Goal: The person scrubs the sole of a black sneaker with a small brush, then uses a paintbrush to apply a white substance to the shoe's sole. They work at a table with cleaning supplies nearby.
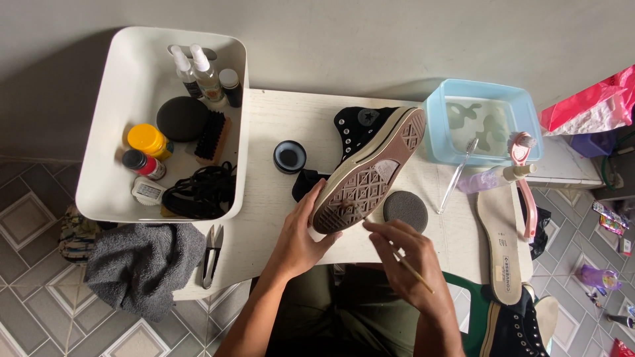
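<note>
right hand [409,264] fingers pinch a thin wooden stick [411,268] (tip lost against the tread) | left hand [299,235] grips the heel of the black canvas high-top sneaker [368,168], sole up over white table [284,119] | second sneaker [519,327] cut off

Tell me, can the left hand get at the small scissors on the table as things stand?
Probably not right away: the left hand holds the heel of the black shoe. Nothing lies between it and the scissors.
</note>
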